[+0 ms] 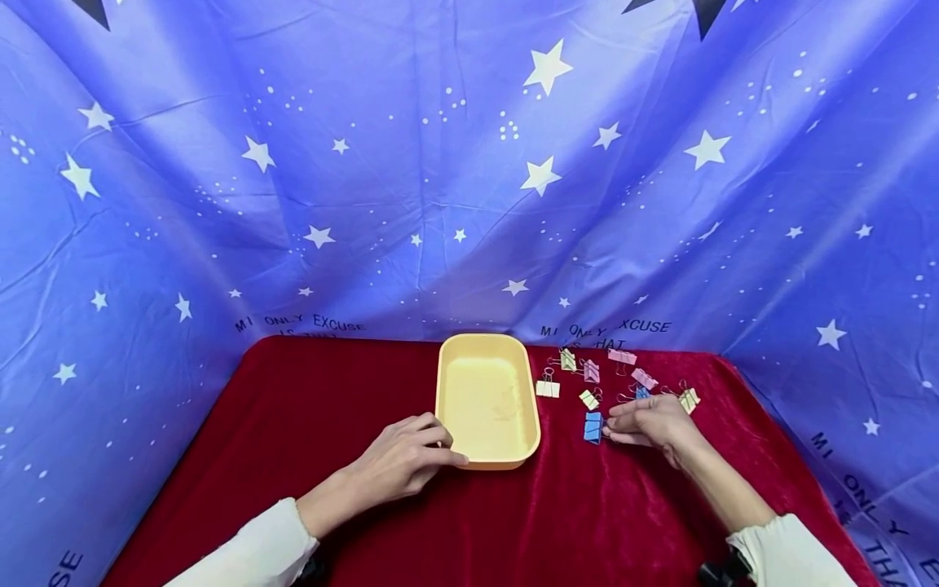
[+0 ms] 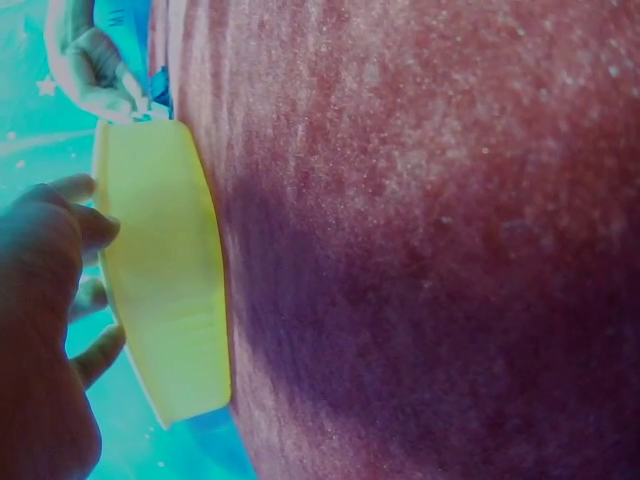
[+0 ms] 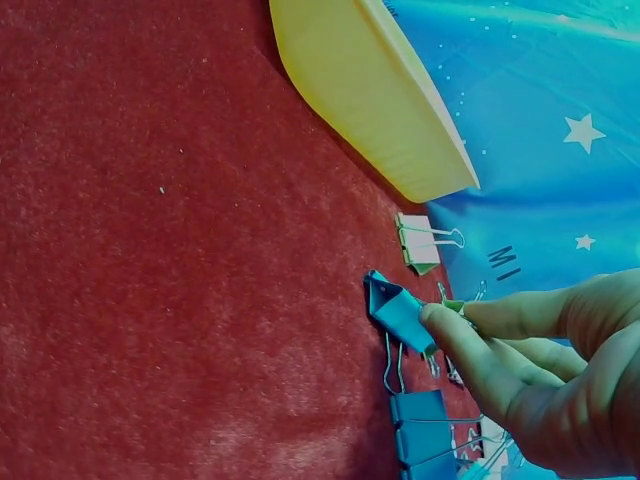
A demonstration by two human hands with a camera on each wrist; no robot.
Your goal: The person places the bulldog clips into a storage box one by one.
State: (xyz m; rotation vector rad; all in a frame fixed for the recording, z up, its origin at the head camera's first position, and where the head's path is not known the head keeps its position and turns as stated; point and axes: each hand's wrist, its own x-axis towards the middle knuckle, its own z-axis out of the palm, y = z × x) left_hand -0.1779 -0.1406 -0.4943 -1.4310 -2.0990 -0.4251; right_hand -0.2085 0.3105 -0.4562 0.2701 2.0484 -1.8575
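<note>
A yellow plastic tray (image 1: 487,466) lies on the red cloth. My left hand (image 1: 406,458) holds it at its near left corner, with fingers bent at the rim and the thumb along the near edge. To the right of the tray, my right hand (image 1: 655,424) pinches a blue binder clip (image 3: 400,318) between thumb and fingers. In the head view this blue clip (image 1: 592,428) is at the fingertips, its wire handle partly hidden by them. A second blue binder clip (image 3: 424,432) lies close by, largely covered by the hand in the head view.
Several more binder clips lie beyond the right hand, among them a pale yellow clip (image 1: 548,389) by the tray, a pink clip (image 1: 622,357) at the back and a yellow clip (image 1: 689,400) at the right. A blue star-printed curtain (image 1: 411,163) rises behind the red cloth (image 1: 330,383).
</note>
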